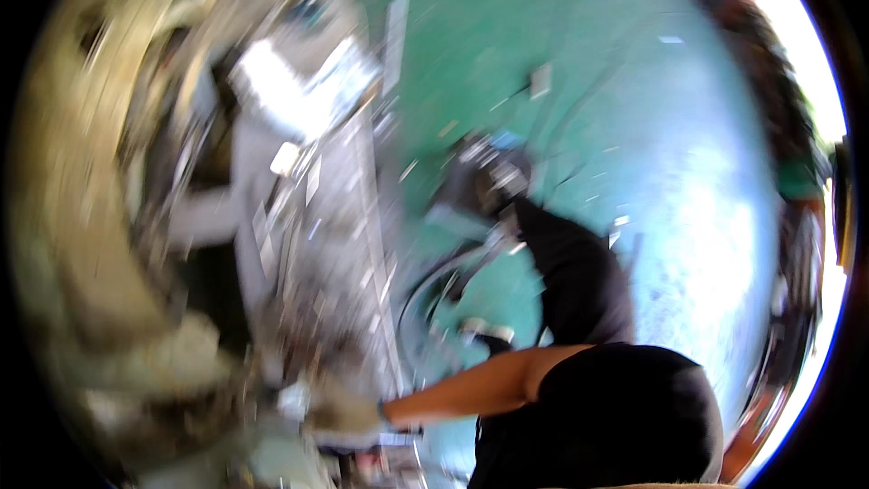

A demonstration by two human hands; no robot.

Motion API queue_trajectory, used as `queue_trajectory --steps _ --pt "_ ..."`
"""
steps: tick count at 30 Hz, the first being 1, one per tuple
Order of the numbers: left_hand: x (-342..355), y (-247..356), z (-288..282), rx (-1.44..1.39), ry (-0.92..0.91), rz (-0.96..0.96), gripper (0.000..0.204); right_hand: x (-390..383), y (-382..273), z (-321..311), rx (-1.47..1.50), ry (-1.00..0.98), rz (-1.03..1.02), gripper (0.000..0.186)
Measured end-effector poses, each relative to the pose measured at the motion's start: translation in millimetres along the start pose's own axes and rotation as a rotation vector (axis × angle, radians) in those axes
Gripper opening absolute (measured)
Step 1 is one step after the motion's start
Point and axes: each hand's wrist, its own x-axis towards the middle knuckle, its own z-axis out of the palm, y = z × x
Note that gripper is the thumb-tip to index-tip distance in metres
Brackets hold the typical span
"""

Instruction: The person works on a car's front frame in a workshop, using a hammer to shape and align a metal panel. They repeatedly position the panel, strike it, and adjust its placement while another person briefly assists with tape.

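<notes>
My bare forearm reaches leftward from a black sleeve, and I take it for my right arm. At its end my right hand (346,412), seemingly in a pale, dirty glove, is smeared by motion. It is over the near end of a long grey workbench (339,244). A small whitish thing (294,400) is next to the fingers; whether they touch it or hold anything cannot be made out. My left hand is out of the picture.
White sheet-like material (308,91) covers the bench's far end. Large yellowish machinery (95,163) curves along the left. A blurred dark object (484,172) and a dark hose (412,303) are on the green floor (634,118). My black-trousered leg (579,276) stands beside the bench.
</notes>
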Motion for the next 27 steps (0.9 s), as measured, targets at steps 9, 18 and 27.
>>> queue_trajectory --steps 9,18,27 --pt "79 41 -60 0.15 0.154 0.134 0.012 -14 -140 -185 -0.665 -0.098 0.078 0.041" --pt "77 55 -82 0.231 0.137 0.114 0.012 -63 -181 -271 -1.21 -0.17 0.294 0.038" --pt "60 64 -94 0.305 0.125 0.122 0.012 -71 -141 -253 -1.406 -0.518 0.062 0.036"
